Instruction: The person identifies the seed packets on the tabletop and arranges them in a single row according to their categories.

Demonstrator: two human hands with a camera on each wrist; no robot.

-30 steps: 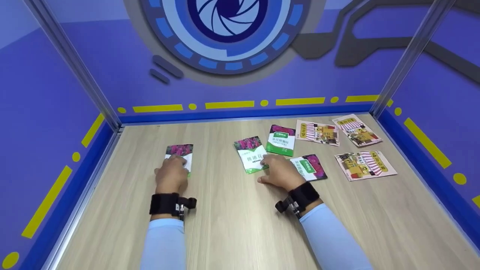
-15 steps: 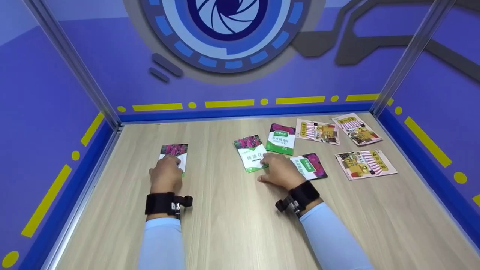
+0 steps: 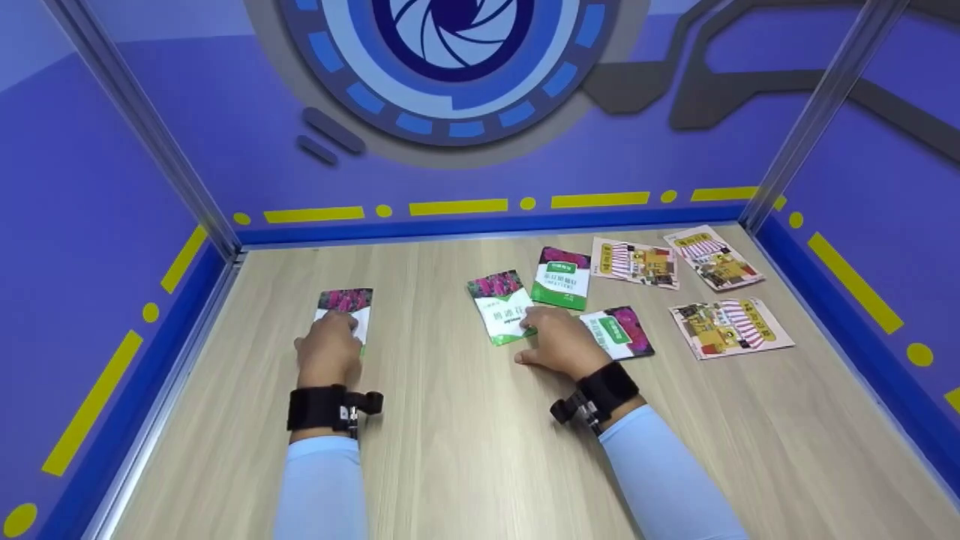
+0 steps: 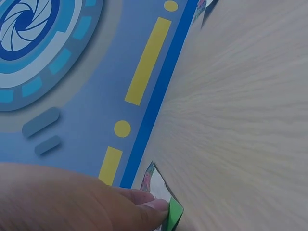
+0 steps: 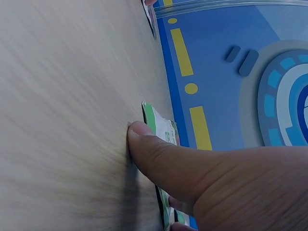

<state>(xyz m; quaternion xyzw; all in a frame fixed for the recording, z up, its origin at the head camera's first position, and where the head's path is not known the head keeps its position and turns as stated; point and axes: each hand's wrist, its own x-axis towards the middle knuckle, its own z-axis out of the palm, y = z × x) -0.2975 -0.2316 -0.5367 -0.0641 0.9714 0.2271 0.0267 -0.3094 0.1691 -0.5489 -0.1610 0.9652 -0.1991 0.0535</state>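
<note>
My left hand (image 3: pixel 328 351) pinches a flower seed packet (image 3: pixel 345 300) on the left of the table. In the left wrist view, its thumb lies against the green end of that packet (image 4: pixel 158 185). My right hand (image 3: pixel 562 343) rests by two more seed packets: a white-and-green one (image 3: pixel 501 307) under its fingertips, and one with magenta flowers (image 3: pixel 619 334) partly hidden by the hand. The right wrist view has the right thumb (image 5: pixel 149 144) down on the table beside a packet edge, fingers spread from it.
Behind the right hand lies another green-and-white flower packet (image 3: pixel 561 277). Three pink packets with shop drawings, one at the back (image 3: pixel 636 264), one in the corner (image 3: pixel 714 259) and one nearer (image 3: pixel 731 328), lie on the right. Blue printed walls enclose the wooden table (image 3: pixel 450 450).
My left hand has slid leftward along the table with its seed packet, slowing to a small shift lately. The right hand and the other packets have stayed in place.
</note>
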